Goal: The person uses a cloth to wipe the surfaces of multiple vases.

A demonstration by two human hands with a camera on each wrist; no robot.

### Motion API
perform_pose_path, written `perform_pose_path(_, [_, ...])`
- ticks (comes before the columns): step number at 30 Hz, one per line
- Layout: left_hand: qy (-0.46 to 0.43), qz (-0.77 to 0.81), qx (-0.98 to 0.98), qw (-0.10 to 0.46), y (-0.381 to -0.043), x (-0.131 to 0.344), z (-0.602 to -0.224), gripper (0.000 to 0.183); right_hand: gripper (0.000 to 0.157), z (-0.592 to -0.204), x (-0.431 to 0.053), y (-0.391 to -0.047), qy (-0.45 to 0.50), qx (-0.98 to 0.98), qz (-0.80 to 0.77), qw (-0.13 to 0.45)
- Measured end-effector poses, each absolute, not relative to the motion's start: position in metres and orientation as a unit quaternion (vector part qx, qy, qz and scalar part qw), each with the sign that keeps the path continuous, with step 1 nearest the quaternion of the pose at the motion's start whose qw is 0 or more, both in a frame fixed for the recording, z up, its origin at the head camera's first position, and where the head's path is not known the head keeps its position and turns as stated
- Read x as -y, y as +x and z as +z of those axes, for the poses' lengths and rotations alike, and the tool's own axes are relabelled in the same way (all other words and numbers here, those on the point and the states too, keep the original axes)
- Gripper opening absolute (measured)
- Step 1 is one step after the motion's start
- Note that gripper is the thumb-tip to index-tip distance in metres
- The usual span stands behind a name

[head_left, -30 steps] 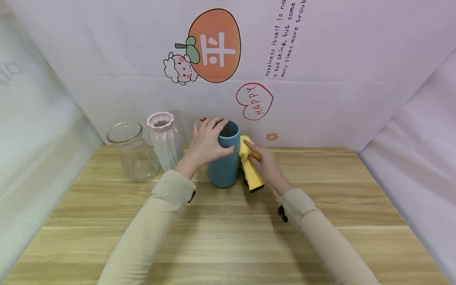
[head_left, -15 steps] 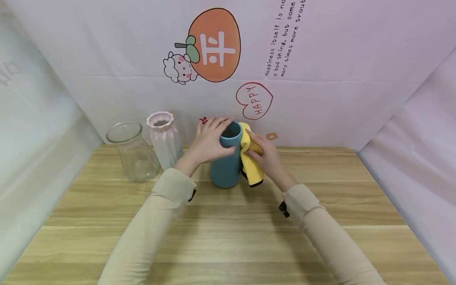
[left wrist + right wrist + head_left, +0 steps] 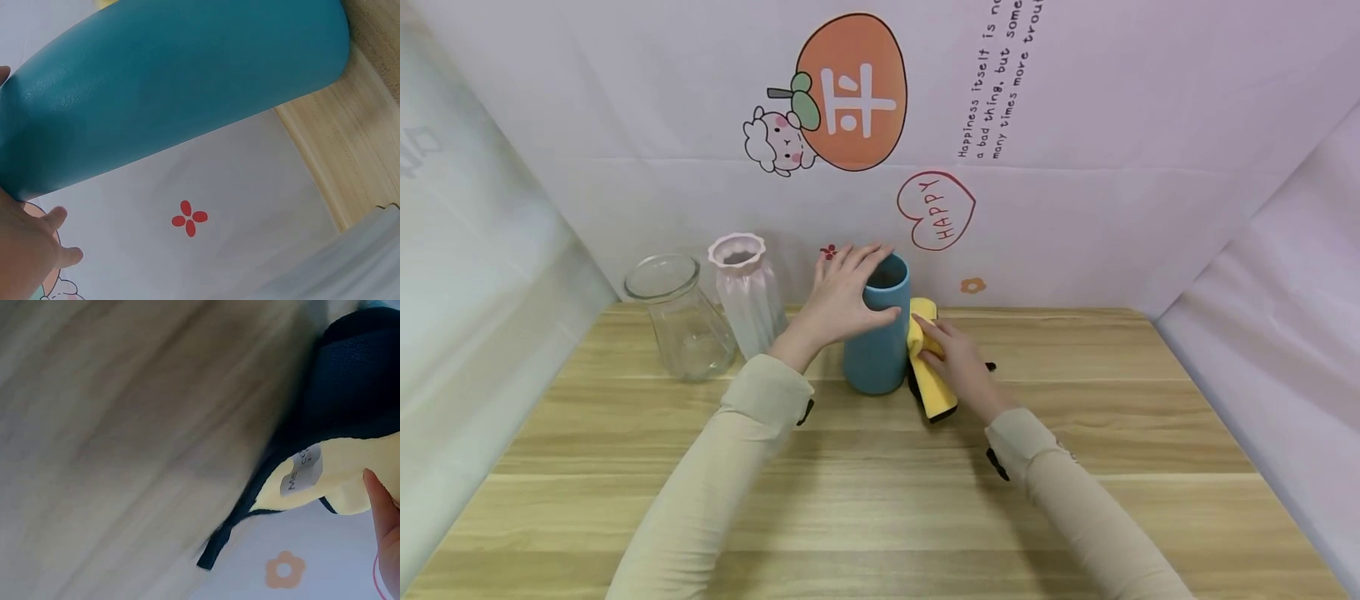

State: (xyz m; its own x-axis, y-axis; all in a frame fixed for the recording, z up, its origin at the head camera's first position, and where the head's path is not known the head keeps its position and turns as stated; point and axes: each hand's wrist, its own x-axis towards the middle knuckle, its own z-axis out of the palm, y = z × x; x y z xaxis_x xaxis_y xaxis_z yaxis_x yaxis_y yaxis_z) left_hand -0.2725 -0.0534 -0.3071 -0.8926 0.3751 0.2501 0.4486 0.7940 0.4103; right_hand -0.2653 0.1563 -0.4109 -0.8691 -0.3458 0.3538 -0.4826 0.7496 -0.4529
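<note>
A blue cylindrical vase stands upright near the back wall. My left hand grips it near the top, thumb on the front and fingers over the rim. In the left wrist view the vase crosses the frame, part of the left hand at the lower left. My right hand pinches a yellow cloth with black edging against the vase's right side. In the right wrist view, a fingertip presses the cloth, whose grey label and dark edging show.
Left of the blue vase stand a pink and white fluted vase and a clear glass vase. A printed white cloth wall rises behind the wooden table.
My right hand with the cloth has gone up the vase's side, then back down lower. The vase has shifted slightly right, my left hand staying on its rim.
</note>
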Motion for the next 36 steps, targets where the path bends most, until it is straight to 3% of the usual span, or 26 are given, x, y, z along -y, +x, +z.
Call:
perform_pose_path(7, [-0.206,-0.213,0.943,0.151,-0.269,0.053,-0.316,0.078,0.057,-0.414,-0.158,-0.264,0.217,0.934,0.265,0.107])
perform_pose_path(11, [-0.206,-0.213,0.938,0.179,-0.266,0.053,-0.317,0.075,0.057,-0.409,-0.159,-0.264,0.230,0.927,0.265,0.132])
perform_pose_path(26, [-0.214,-0.236,0.941,0.111,-0.271,0.057,-0.311,0.072,0.051,-0.366,-0.150,-0.269,0.282,0.870,0.310,0.260])
perform_pose_path(36, [-0.216,-0.241,0.941,0.100,-0.272,0.058,-0.311,0.072,0.054,-0.378,-0.150,-0.265,0.282,0.892,0.248,0.252])
